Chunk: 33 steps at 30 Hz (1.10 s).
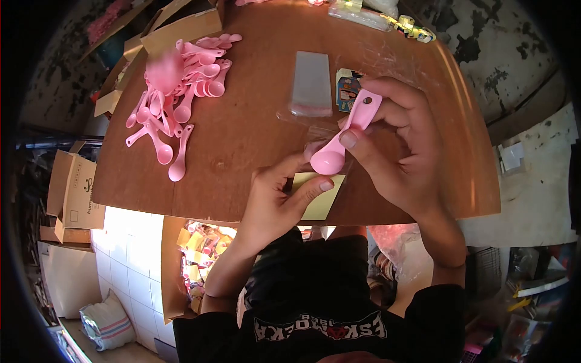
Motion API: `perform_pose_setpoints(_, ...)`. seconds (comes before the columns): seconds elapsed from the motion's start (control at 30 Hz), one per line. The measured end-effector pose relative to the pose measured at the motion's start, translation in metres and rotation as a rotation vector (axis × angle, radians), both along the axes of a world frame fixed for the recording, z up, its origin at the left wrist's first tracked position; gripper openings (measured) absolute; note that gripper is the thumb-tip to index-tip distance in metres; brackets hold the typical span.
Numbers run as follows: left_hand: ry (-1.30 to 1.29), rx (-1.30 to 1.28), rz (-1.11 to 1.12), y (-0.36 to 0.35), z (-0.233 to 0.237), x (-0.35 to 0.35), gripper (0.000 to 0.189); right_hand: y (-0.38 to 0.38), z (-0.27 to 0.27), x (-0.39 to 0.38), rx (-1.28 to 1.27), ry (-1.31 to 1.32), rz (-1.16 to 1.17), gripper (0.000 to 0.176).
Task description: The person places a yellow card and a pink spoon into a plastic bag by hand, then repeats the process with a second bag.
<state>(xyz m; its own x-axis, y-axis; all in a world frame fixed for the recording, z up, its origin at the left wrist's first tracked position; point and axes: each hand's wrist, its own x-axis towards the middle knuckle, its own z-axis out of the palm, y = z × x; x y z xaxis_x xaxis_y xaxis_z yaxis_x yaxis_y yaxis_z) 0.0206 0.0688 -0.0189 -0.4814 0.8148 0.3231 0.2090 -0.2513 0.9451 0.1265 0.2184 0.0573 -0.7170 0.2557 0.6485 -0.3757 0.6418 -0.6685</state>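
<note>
Between thumb and fingers, my right hand (399, 145) grips a pink spoon (362, 112) by its holed handle, bowl pointing down and left. My left hand (284, 196) pinches a yellow card (321, 199), which seems to be in a clear plastic bag, just below the spoon's bowl. The bowl lies close to the left fingertips; whether it touches the bag is unclear. Beyond my hands lie a stack of clear plastic bags (311, 81) and some printed cards (346, 91), partly hidden by my right hand. A heap of pink spoons (209, 71) is on the left.
The brown table (242, 151) has a curved-looking front edge near my body. Cardboard boxes (181, 30) stand at its back left, and another box (77, 187) is further left. Below the table is a box of packed items (203, 248). Plastic packaging (363, 18) lies at the back.
</note>
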Motion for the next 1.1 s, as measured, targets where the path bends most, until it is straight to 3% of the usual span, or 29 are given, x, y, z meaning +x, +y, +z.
perform_pose_setpoints(0.07, -0.142, 0.047, -0.035, 0.002, -0.001, 0.001, 0.038, -0.002, 0.000, -0.001, -0.005, -0.051, 0.025, 0.049)
perform_pose_setpoints(0.17, -0.089, 0.032, -0.042, 0.000, -0.002, -0.001, 0.039, -0.004, -0.004, -0.003, -0.039, -0.083, 0.046, 0.047)
perform_pose_setpoints(0.37, -0.147, 0.124, -0.009, 0.003, 0.003, -0.001, 0.039, -0.006, -0.011, -0.006, -0.003, -0.097, 0.018, 0.024)
perform_pose_setpoints(0.43, -0.136, 0.105, -0.012, 0.002, 0.006, -0.003, 0.038, 0.000, -0.011, -0.008, 0.227, -0.060, 0.005, 0.016)
perform_pose_setpoints(0.6, -0.100, 0.097, 0.018, 0.000, 0.004, 0.000, 0.038, -0.005, 0.001, -0.001, 0.256, -0.098, -0.067, 0.013)
perform_pose_setpoints(0.77, 0.054, -0.018, 0.044, -0.011, 0.019, 0.008, 0.042, -0.005, 0.002, 0.002, 0.532, 0.018, -0.161, 0.023)
perform_pose_setpoints(0.97, 0.221, -0.123, 0.082, -0.016, 0.033, 0.014, 0.043, -0.010, 0.004, 0.002, 0.731, 0.030, -0.239, 0.021)
perform_pose_setpoints(1.1, 0.467, -0.187, 0.123, -0.016, 0.029, 0.012, 0.039, -0.012, 0.001, 0.005, 0.838, 0.050, -0.295, 0.022)
